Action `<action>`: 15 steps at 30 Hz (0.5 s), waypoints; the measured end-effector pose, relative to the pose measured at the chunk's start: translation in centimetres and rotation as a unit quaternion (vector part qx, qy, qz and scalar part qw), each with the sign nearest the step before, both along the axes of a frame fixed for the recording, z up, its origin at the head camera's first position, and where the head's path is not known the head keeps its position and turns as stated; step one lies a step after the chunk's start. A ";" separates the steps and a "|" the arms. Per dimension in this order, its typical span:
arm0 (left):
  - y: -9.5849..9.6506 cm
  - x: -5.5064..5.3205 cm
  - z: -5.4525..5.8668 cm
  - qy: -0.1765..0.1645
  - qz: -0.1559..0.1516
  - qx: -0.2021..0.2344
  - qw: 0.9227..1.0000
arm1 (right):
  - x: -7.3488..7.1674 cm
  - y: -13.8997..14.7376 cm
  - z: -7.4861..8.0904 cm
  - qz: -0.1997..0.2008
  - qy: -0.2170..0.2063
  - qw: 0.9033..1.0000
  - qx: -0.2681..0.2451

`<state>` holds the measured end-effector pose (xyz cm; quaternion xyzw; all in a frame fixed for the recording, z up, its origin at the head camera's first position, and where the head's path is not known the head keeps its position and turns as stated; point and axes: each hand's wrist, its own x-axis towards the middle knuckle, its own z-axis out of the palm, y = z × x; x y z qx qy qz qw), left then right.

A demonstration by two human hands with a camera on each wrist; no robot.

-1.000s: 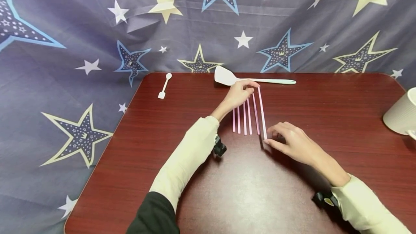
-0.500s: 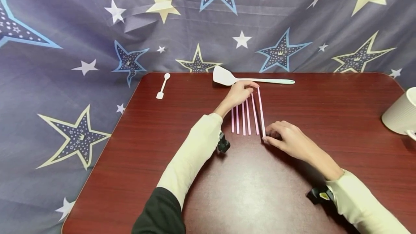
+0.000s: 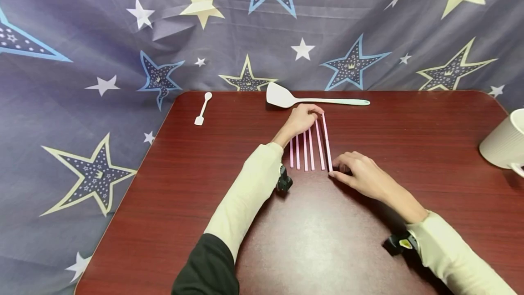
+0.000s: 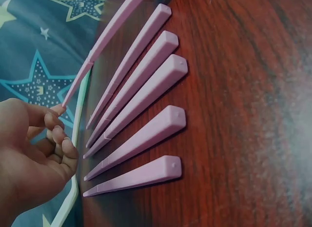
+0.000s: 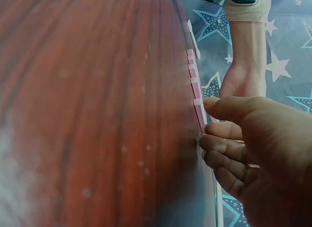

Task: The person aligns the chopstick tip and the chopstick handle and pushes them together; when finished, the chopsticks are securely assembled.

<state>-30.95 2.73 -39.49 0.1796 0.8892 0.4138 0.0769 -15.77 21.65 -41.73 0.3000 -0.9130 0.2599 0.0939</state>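
Observation:
Several pink chopsticks [image 3: 312,154] lie side by side on the table, their thick square ends towards me. At the right end of this row is one more pink chopstick [image 3: 326,138], slanted slightly. My left hand [image 3: 300,119] reaches over the row and holds its thin tip at the fingertips. My right hand [image 3: 364,174] pinches its thick end between thumb and fingers. In the left wrist view the held chopstick [image 4: 105,39] stands out above the lying ones, its thick end cut off by the frame. The left hand hides the far tips of some chopsticks in the head view.
A white spatula [image 3: 282,96] with a pale green handle lies at the table's back edge, just behind my left hand. A small white spoon-like tool [image 3: 203,109] lies back left. At the far right stands a ribbed white mug [image 3: 504,142]. A star-patterned cloth [image 3: 229,26] hangs behind.
The held chopstick has come down a little, its near end drawing level with the row's thick ends. Both hands keep hold of it. The head view has shifted slightly.

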 end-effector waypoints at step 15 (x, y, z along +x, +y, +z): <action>0.1 -1.0 0.1 -0.002 -0.023 -0.069 0.997 | -0.3 -0.3 -0.3 -0.002 0.002 1.000 0.007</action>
